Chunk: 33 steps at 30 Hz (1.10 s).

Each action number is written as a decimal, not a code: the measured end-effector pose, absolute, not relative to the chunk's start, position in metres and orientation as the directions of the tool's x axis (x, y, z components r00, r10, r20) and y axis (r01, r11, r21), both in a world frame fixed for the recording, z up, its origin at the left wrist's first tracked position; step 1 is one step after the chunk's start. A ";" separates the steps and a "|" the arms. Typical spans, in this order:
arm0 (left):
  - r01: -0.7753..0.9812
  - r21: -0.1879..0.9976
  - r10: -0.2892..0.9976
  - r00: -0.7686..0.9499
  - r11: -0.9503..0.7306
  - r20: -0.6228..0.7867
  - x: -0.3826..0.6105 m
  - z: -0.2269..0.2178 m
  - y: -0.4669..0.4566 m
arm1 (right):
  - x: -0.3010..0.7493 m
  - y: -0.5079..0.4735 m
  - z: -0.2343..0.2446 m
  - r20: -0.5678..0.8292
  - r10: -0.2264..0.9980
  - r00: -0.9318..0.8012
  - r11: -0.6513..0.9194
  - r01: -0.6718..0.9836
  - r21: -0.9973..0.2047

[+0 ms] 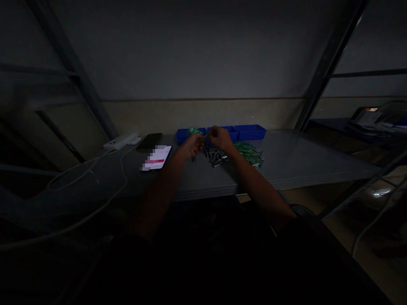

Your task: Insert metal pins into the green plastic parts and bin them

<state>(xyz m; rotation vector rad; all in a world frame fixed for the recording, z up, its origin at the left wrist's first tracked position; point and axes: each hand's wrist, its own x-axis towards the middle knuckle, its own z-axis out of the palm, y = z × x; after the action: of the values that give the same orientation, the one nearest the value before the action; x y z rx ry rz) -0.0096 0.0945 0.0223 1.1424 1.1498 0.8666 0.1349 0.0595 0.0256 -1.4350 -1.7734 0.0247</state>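
Observation:
My left hand (pixel 192 145) is closed, palm turned up, around something too small and dark to make out. Close on its right, my right hand (pixel 220 138) is pinched shut, and what its fingers hold is not clear. A hint of green shows between the two hands. Below them on the grey table (pixel 286 159) lies a loose pile of small shiny metal parts (pixel 217 158). Touching its right side is a heap of green pieces (pixel 246 152) with metal ends. A single small part (pixel 193 159) lies under my left hand.
Behind my hands stand a left blue bin (pixel 182 137) with green contents, a middle blue bin (pixel 233 134) and a right blue bin (pixel 251 133). To the left lie a lit phone (pixel 159 159), a dark flat object (pixel 150 142), a white power strip (pixel 122 141) and trailing cables (pixel 125 171).

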 end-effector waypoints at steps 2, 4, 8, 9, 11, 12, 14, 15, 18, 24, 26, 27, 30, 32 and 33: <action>0.014 0.982 0.965 0.183 0.187 -0.186 -0.008 0.022 0.095 | 0.132 0.055 0.027 0.586 0.810 0.018 0.354 0.781 -0.514; -0.014 0.992 0.984 0.127 0.124 -0.121 -0.006 0.022 0.096 | 0.131 0.051 0.029 0.601 0.795 0.081 0.342 0.758 -0.555; -0.006 1.000 1.000 0.027 -0.001 0.001 -0.006 0.022 0.096 | 0.134 0.045 0.033 0.618 0.745 0.253 0.279 0.723 -0.632; 0.011 1.000 1.000 0.015 -0.028 0.027 -0.005 0.022 0.096 | 0.135 0.045 0.034 0.620 0.734 0.279 0.267 0.721 -0.640; 0.039 0.996 0.997 0.007 -0.076 0.075 -0.004 0.021 0.095 | 0.138 0.044 0.036 0.621 0.723 0.304 0.255 0.718 -0.648; 0.049 0.994 0.995 0.007 -0.097 0.097 -0.003 0.021 0.094 | 0.139 0.044 0.036 0.620 0.722 0.308 0.254 0.715 -0.651; 0.074 0.988 0.991 0.003 -0.134 0.134 -0.002 0.020 0.093 | 0.140 0.045 0.036 0.620 0.721 0.309 0.260 0.709 -0.655; 0.088 0.984 0.988 0.004 -0.153 0.153 -0.001 0.021 0.093 | 0.139 0.045 0.036 0.624 0.718 0.307 0.268 0.706 -0.655; 0.125 0.970 0.978 -0.002 -0.209 0.210 0.001 0.022 0.091 | 0.135 0.048 0.034 0.635 0.723 0.274 0.310 0.692 -0.652; 0.160 0.918 0.930 0.012 -0.364 0.367 0.007 0.023 0.083 | 0.126 0.055 0.027 0.613 0.774 0.156 0.395 0.637 -0.661; 0.167 0.901 0.915 0.018 -0.399 0.402 0.009 0.023 0.082 | 0.126 0.057 0.026 0.600 0.788 0.136 0.400 0.628 -0.667; 0.170 0.896 0.911 0.018 -0.409 0.412 0.009 0.023 0.082 | 0.126 0.058 0.025 0.593 0.795 0.131 0.396 0.628 -0.670; 0.173 0.883 0.898 0.024 -0.436 0.439 0.010 0.022 0.083 | 0.127 0.060 0.025 0.573 0.808 0.136 0.378 0.625 -0.683; 0.181 0.869 0.886 0.033 -0.460 0.463 0.010 0.022 0.083 | 0.128 0.061 0.024 0.565 0.810 0.158 0.368 0.614 -0.699; 0.189 0.859 0.878 0.039 -0.475 0.477 0.011 0.021 0.083 | 0.129 0.061 0.024 0.557 0.812 0.174 0.359 0.604 -0.712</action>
<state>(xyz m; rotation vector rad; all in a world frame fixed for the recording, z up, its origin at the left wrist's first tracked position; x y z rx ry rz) 0.0109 0.0834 0.0212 1.7234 1.0827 1.4787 0.1287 0.0614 0.0238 -1.3335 -1.5188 0.2365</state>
